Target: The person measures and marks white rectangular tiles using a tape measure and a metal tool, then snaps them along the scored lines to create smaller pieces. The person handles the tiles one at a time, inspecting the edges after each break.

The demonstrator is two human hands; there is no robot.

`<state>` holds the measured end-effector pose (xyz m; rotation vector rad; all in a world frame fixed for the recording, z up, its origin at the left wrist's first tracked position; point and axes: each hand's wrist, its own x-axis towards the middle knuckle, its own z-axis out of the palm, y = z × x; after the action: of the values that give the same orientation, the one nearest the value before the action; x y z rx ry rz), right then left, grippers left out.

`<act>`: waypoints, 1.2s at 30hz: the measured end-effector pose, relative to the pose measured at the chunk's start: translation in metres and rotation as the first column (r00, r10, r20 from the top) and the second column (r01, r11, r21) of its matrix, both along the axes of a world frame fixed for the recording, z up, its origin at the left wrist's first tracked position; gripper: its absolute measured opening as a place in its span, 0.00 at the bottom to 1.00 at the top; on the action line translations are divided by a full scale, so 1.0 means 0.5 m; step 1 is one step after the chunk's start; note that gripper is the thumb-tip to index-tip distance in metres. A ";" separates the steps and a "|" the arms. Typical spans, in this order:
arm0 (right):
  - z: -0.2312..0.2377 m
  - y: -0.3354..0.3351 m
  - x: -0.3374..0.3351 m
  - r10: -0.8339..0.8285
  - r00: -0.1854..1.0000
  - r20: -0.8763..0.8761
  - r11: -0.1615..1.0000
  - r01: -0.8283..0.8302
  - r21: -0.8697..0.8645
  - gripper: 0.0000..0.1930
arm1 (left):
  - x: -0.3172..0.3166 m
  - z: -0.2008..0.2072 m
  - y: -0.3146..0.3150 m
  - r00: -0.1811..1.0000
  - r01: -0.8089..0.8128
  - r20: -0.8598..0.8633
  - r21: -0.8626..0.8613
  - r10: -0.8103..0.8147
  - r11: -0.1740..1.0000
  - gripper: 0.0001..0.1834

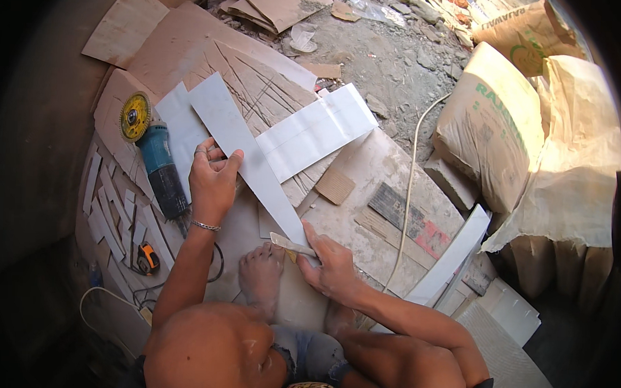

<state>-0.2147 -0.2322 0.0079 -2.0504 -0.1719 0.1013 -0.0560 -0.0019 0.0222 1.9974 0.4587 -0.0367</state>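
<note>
One long white strip (254,151), flat and smooth-faced, centre of the frame, running slantwise from upper left down to the right hand (330,264). Left hand (214,180), bracelet at the wrist: thumb over the strip's left edge, fingers curled beside it, gripping. Right hand: fingers closed around a pale flat-ended tool (291,245), at the strip's lower end. Beneath: a brown scored board (259,83), its face cut with dark crossing lines; a second white piece (319,134) lies on it, right of the strip. Left of frame: teal-and-black angle grinder (162,161) with yellow disc; narrow offcuts (108,218), scattered; orange-and-black tape measure (147,259). Centre right: dusty grey-beige sheet (366,162), crossed by a pale cable (411,184). Upper centre and right: ground of grey rubble (404,67). Upper right: filled paper sacks (494,125), brown and cream, brightly lit. Far left: plain wall (44,178), in shadow.
</note>
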 end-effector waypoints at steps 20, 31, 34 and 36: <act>-0.035 -0.010 0.009 0.030 0.999 -0.031 0.995 -0.033 -0.089 0.39 | 0.026 0.050 -0.026 0.983 0.139 -0.169 0.421 -0.073 0.896 0.36; -0.048 -0.010 0.004 0.048 0.999 -0.012 0.995 -0.049 -0.082 0.41 | -0.002 -0.003 -0.032 0.918 0.215 0.103 0.684 -0.384 0.697 0.40; -0.044 -0.006 0.007 0.037 0.998 -0.057 0.995 -0.042 -0.085 0.40 | -0.011 -0.011 -0.025 0.936 0.172 0.140 0.619 -0.322 0.767 0.40; -0.028 0.000 0.018 0.016 0.992 -0.122 0.994 -0.029 -0.103 0.37 | -0.011 -0.010 -0.017 0.944 0.169 0.157 0.530 -0.292 0.831 0.39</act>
<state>-0.2055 -0.2320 -0.0060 -2.1401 -0.1161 0.2528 -0.0614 -0.0104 0.0174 2.5383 0.0647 0.1863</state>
